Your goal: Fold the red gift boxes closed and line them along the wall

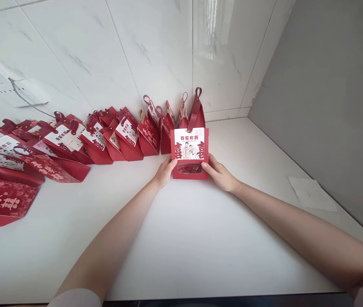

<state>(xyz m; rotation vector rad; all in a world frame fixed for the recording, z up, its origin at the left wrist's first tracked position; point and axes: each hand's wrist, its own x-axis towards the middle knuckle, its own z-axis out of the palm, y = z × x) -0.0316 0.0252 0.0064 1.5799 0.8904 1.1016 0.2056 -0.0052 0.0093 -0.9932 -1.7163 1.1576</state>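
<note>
Head view: an upright, flat-fronted red gift box [190,154] with a white printed label, oval window and strap handle is held just before the right end of a row of wedge-shaped red paper boxes [132,147] with ribbon loops. The left hand [164,172] pinches its left edge and the right hand [221,174] its lower right edge, thumbs in front; whether its base touches the smooth white table [168,238] I cannot tell. The row crowds the left side, backed by a marbled white tile wall [155,51]. A broad stretch of tabletop runs from the box to the front edge, another rightward to a plain grey panel [322,106], near which lies a thin white sheet [312,194].
</note>
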